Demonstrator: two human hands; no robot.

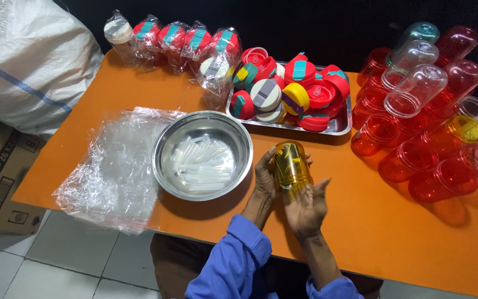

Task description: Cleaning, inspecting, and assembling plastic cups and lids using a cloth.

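Two hands meet over the near middle of the orange worktop (84,138), and both are on one yellow bottle (292,164). Going from the left: a loose sheet of clear plastic wrap (114,166) lies crumpled near the edge, and just right of it sits a steel bowl (203,155) with clear straws (201,166) in its bottom. Right of the bowl the left hand (265,174) is wrapped round the bottle's side, while the right hand (305,207) cups its near end, fingers partly spread, so the bottle is held tilted just above the worktop. Beyond it, at the far side, a steel tray (343,124) is heaped with coloured lids (289,91). On the far right, red bottles (416,160) lie stacked. To my eye the bottle is being handled for fitting; a next move would call for one hand freed while the other keeps its grip.
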